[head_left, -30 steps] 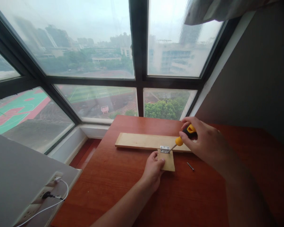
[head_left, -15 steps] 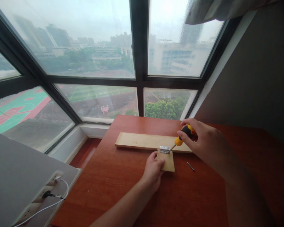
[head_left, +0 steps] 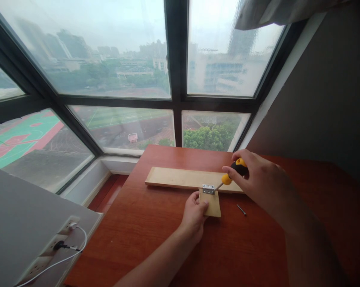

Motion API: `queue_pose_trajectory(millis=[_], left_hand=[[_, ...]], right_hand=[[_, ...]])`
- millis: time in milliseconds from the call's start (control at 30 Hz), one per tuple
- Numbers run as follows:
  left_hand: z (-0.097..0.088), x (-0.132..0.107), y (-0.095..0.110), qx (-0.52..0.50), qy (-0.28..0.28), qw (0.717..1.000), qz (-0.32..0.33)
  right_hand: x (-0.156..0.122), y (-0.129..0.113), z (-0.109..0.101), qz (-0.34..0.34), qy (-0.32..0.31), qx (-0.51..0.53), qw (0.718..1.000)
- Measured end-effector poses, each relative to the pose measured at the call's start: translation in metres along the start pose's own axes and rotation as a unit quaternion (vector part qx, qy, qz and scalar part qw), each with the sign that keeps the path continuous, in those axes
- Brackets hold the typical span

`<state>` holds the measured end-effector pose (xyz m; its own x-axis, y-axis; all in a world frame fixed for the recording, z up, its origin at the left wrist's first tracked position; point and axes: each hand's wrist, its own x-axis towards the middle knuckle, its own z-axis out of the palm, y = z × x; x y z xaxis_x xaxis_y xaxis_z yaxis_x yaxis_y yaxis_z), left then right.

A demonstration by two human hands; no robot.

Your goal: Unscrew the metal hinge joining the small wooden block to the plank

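Note:
My left hand (head_left: pixel 194 213) grips a small wooden board (head_left: pixel 211 205) by its left side, thumb on top and fingers underneath. A silver metal hinge (head_left: pixel 208 189) spans the far edge of this small board and the near edge of a long pale plank (head_left: pixel 177 178). My right hand (head_left: pixel 258 175) is closed around the yellow and black handle of a screwdriver (head_left: pixel 227 179). The screwdriver leans to the right, its tip at the hinge's lower right corner. Whether a screw sits under the tip is too small to tell.
On the reddish-brown table (head_left: pixel 144 227), a loose metal screw or nail (head_left: pixel 241 210) lies right of the small board. Windows (head_left: pixel 120 127) rise behind the table. At the lower left, a wall socket strip (head_left: pixel 52 245) holds a black plug and a white cable (head_left: pixel 84 239).
The fingers of my right hand have shifted slightly on the screwdriver handle. The tip stays at the hinge, and my left hand keeps its hold on the small board.

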<state>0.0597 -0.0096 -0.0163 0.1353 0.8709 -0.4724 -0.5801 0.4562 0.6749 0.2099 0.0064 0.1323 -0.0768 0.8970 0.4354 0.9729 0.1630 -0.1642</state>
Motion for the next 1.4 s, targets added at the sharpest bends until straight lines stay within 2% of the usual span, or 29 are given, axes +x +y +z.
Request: queue_pose_trajectory(millis=[233, 467, 700, 933, 1033, 1200, 1400], left_hand=[[-0.001, 0.001, -0.001, -0.010, -0.004, 1.000, -0.003], [0.000, 0.001, 0.001, -0.003, 0.003, 1.000, -0.008], [-0.002, 0.001, -0.001, -0.004, -0.001, 1.000, -0.009], [-0.002, 0.001, 0.000, -0.006, 0.003, 1.000, -0.016], [-0.001, 0.001, 0.000, -0.009, 0.005, 1.000, -0.017], [-0.001, 0.000, 0.000, -0.009, 0.005, 1.000, -0.012], [0.000, 0.000, 0.001, -0.007, 0.003, 1.000, -0.015]], right_hand=[[-0.004, 0.002, -0.008, -0.034, -0.066, 0.081, 0.994], [-0.001, 0.005, -0.005, 0.013, -0.038, 0.019, 0.999], [-0.004, 0.004, -0.011, -0.046, -0.086, 0.114, 0.989], [-0.001, 0.003, -0.005, -0.004, -0.034, 0.029, 0.999], [0.000, 0.003, -0.004, -0.018, -0.028, 0.064, 0.997], [-0.003, 0.003, -0.008, -0.067, -0.057, 0.120, 0.989], [-0.002, 0.001, -0.006, -0.015, -0.035, 0.059, 0.998]])
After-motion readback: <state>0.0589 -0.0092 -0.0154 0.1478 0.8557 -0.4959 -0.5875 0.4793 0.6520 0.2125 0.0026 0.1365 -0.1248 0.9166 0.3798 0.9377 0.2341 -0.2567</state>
